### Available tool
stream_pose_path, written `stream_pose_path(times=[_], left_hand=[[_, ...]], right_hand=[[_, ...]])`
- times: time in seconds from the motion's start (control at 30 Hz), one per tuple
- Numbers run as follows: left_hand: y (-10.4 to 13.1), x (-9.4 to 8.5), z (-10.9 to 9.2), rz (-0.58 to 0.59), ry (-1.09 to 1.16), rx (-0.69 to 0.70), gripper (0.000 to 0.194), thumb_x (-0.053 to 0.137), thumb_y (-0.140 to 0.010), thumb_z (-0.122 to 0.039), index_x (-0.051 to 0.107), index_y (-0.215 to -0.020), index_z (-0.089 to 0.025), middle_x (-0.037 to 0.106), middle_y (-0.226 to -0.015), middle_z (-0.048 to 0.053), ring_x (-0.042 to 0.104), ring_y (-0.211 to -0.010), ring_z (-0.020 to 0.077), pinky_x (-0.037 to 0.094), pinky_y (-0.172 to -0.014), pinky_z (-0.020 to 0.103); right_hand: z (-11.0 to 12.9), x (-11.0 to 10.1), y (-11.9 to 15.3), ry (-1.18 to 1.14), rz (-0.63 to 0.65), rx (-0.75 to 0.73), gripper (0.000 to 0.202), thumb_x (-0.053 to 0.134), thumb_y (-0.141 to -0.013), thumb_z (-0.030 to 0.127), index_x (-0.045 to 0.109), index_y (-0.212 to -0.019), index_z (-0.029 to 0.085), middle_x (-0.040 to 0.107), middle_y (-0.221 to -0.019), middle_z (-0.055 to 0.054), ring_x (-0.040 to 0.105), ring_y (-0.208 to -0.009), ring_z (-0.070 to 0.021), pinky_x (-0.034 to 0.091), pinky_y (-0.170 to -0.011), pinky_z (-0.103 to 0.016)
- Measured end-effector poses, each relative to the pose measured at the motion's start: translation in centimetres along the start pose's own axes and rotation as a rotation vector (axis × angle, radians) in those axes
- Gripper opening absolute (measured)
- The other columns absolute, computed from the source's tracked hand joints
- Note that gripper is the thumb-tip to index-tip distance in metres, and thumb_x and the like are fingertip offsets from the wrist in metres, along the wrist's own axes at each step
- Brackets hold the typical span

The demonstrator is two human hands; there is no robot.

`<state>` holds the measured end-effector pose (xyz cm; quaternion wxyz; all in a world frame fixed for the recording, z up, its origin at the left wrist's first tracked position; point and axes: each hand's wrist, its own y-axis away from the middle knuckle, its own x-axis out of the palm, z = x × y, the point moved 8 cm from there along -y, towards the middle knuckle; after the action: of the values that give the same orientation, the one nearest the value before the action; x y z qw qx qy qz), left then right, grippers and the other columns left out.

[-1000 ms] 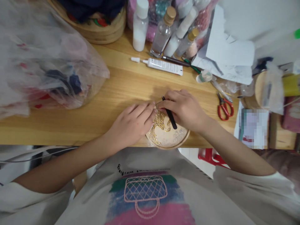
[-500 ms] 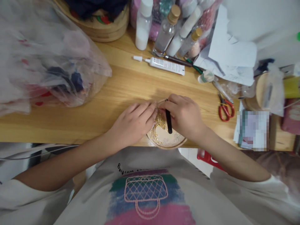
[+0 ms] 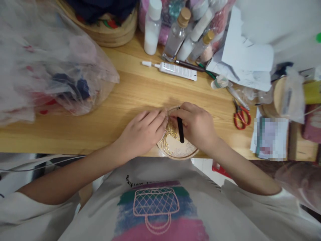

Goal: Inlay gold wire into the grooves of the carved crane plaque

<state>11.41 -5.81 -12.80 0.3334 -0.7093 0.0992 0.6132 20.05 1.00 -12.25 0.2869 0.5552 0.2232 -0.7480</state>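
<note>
The right hand (image 3: 198, 124) is clamped on a black tool (image 3: 180, 130) over a gold-patterned disc (image 3: 175, 147). The left hand (image 3: 143, 131) touches the disc's edge, grip unclear.

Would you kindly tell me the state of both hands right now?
Left hand: resting over the round piece; grip cannot be told.
Right hand: closed, holding a black tool.

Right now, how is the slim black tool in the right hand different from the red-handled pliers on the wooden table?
The slim black tool is held in the right hand; the red-handled pliers lie untouched on the wooden table. The slim black tool shows one straight dark bar, while the red-handled pliers show two curved red handles. Both look like hand tools.
</note>
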Motion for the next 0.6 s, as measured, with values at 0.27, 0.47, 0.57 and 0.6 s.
stream_pose_path(times=[0.27, 0.47, 0.57, 0.6], left_hand=[[-0.05, -0.35, -0.13, -0.021, -0.036, 0.035, 0.029, 0.054, -0.094, -0.015, 0.067, -0.116, -0.003, 0.069, -0.125, 0.018, 0.067, -0.109, 0.0277, 0.056, -0.083, 0.036], [-0.31, -0.35, -0.45, -0.009, -0.088, 0.082, 0.029, 0.052, -0.095, -0.015, 0.067, -0.116, -0.002, 0.069, -0.124, 0.020, 0.067, -0.108, 0.0287, 0.055, -0.081, 0.037], [-0.32, -0.36, -0.45, -0.006, -0.098, 0.082, 0.028, 0.051, -0.095, -0.016, 0.067, -0.115, -0.003, 0.069, -0.124, 0.019, 0.067, -0.108, 0.0280, 0.055, -0.081, 0.036], [-0.30, -0.35, -0.44, -0.004, -0.101, 0.080, 0.028, 0.051, -0.095, -0.016, 0.068, -0.115, -0.004, 0.069, -0.124, 0.018, 0.067, -0.108, 0.0279, 0.055, -0.081, 0.036]], right_hand=[[-0.59, 0.13, -0.04, -0.128, 0.028, 0.002, 0.023, 0.055, -0.092, 0.020, 0.077, -0.090, 0.022, 0.062, -0.074, -0.003, 0.054, -0.068, -0.0155, 0.035, -0.060, -0.027], [-0.99, 0.19, -0.18, -0.185, 0.038, -0.004, 0.021, 0.057, -0.093, 0.024, 0.078, -0.093, 0.023, 0.063, -0.076, -0.004, 0.057, -0.071, -0.0160, 0.039, -0.063, -0.027], [-0.99, 0.17, -0.18, -0.166, 0.033, -0.010, 0.021, 0.057, -0.093, 0.024, 0.078, -0.090, 0.022, 0.062, -0.074, -0.004, 0.057, -0.070, -0.0161, 0.039, -0.062, -0.027], [-0.99, 0.15, -0.17, -0.164, 0.026, -0.010, 0.021, 0.058, -0.092, 0.024, 0.078, -0.089, 0.022, 0.062, -0.074, -0.004, 0.057, -0.070, -0.0161, 0.038, -0.062, -0.027]])
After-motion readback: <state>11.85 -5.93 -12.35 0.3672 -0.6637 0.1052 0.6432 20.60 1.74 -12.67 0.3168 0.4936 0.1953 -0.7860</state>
